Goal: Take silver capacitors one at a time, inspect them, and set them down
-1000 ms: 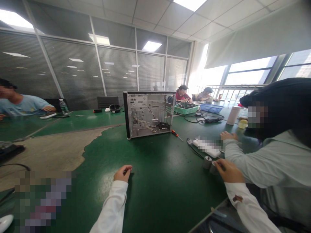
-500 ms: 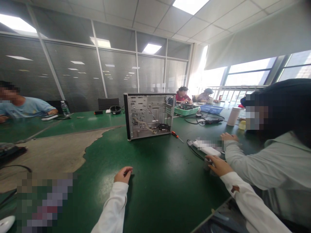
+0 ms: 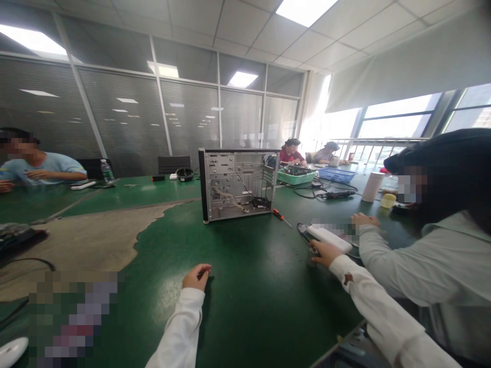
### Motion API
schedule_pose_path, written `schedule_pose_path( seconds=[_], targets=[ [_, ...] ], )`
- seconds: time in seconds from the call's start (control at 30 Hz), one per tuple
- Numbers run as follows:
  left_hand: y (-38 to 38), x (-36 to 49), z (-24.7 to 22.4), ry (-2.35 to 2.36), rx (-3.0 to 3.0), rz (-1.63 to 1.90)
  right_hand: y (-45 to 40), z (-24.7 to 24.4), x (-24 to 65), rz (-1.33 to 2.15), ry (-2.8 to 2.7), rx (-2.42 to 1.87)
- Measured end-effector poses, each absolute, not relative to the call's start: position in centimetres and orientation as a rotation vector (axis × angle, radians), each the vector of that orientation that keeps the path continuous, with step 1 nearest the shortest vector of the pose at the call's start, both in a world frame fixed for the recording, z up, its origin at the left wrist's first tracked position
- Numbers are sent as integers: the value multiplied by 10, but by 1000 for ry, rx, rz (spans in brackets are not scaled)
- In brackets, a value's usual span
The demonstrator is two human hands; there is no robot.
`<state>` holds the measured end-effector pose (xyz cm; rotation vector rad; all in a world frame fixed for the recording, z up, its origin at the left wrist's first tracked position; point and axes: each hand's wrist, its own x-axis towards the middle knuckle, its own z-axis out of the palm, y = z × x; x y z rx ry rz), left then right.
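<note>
My right hand [image 3: 325, 253] reaches across the green table [image 3: 245, 286], with its fingers curled low beside a black cable [image 3: 304, 233] and a partly blurred white unit [image 3: 329, 238]. Whether it holds something small, I cannot tell. The two small metal cylinders seen earlier are not visible now. My left hand [image 3: 197, 277] rests curled on the tabletop with nothing visible in it. Ahead stands an open computer case [image 3: 238, 185], its side off, with wiring inside. A screwdriver with an orange handle [image 3: 279, 216] lies next to it.
A co-worker's hand [image 3: 364, 221] in a pale sleeve lies just beyond my right hand. Farther back are a green basket of circuit boards [image 3: 296, 177], a blue tray [image 3: 332, 175], a black corded tool [image 3: 337, 194] and a white bottle [image 3: 367, 186]. Other people sit around the table.
My right hand has moved left and forward from the spot where the metal cylinders stood, and those cylinders no longer show. My left hand stays in place, while the view has shifted slightly.
</note>
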<state>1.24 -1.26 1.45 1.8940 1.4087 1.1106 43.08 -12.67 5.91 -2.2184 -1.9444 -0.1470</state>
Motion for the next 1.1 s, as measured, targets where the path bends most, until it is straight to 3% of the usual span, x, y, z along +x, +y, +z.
schedule_pose_path(
  seconds=[0.43,0.57,0.77,1.1],
  targets=[
    [-12,17,8,1316,1842,1178,-64,75,227,106,-2326,-1600],
    [-14,23,9,1213,1869,1295,-46,58,181,262,-2128,-1361],
    [-15,27,10,1168,2056,1341,-38,26,163,430,-1861,-1295],
    [-13,27,8,1143,2426,1265,-28,24,164,519,-1840,-1330]
  ],
)
